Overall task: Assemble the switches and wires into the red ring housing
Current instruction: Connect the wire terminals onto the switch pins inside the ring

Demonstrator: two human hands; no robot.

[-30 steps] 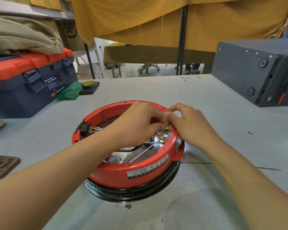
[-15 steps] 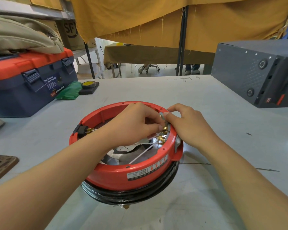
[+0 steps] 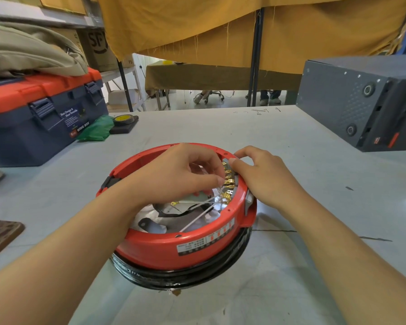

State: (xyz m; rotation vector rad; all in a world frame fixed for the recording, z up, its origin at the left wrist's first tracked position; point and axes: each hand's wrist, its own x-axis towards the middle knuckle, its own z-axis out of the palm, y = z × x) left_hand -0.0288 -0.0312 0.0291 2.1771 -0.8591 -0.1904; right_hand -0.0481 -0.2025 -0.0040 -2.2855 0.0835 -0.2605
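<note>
Table (image 3: 291,160): grey, fills lower frame.
Red ring housing (image 3: 164,252): centre frame, on a black base.
Left hand (image 3: 174,177): over ring interior, fingertips pinching white wires (image 3: 197,218) beside the brass switches (image 3: 229,181).
Right hand (image 3: 265,177): on right rim, fingers curled, pinching the switch strip.

Both bare forearms come in from the bottom corners and meet near the middle. The left hand (image 3: 178,177) is turned palm down, its fingers curled, with the fingertips (image 3: 217,180) pinched together. The right hand (image 3: 265,177) lies just beside it, wrist bent a little, its fingers curled and its thumb and index finger close together at the tip.
</note>
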